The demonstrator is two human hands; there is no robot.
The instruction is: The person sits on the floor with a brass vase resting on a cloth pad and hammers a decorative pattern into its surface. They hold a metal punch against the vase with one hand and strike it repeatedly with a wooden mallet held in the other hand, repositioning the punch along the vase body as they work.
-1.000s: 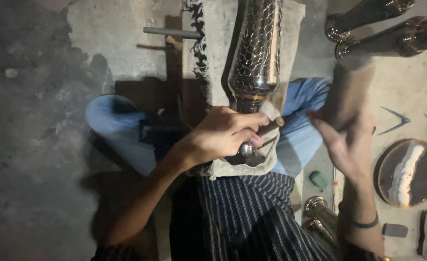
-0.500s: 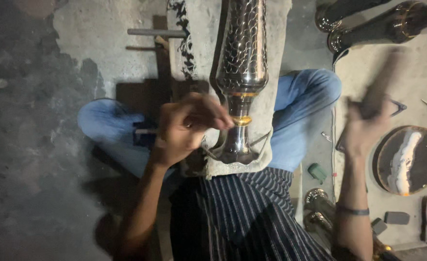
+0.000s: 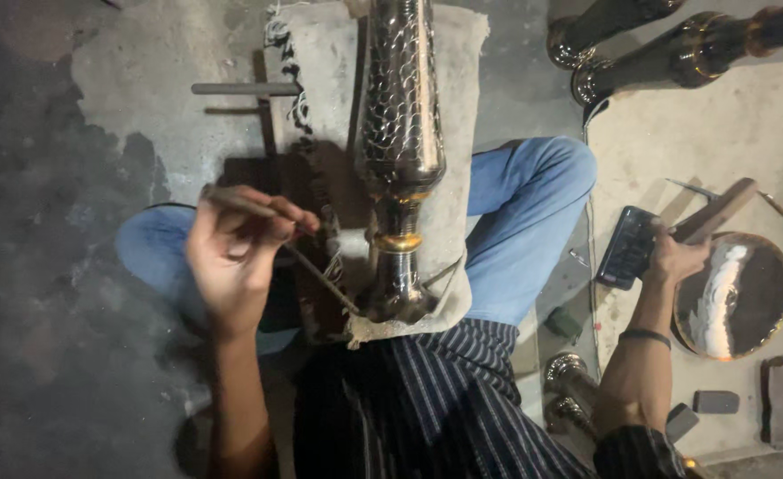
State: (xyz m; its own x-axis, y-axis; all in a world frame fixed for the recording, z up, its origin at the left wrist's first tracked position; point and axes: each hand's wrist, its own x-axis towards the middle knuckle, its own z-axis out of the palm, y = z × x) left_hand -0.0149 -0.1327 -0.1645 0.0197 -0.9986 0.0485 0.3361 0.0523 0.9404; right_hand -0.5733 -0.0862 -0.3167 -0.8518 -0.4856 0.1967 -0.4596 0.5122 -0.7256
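left hand (image 3: 232, 257): I'm gripping a thin metal chisel (image 3: 276, 239), fingers closed around it; I've lifted it off the vase, its tip now hanging near the foot.
right hand (image 3: 675, 257): I've swung it away to the right, and I'm closing it on a wooden mallet (image 3: 715, 211) beside a dark phone (image 3: 628, 248) on the floor.
vase (image 3: 400, 151): tall patterned metal piece lying on a cloth (image 3: 462, 106) across my lap, foot near me, neck far.
change: half a second ago my left hand was at the stem; now both hands are off it, so the tapping is pausing.
right side: round metal plate (image 3: 733, 293), more dark vases (image 3: 666, 44) far right.
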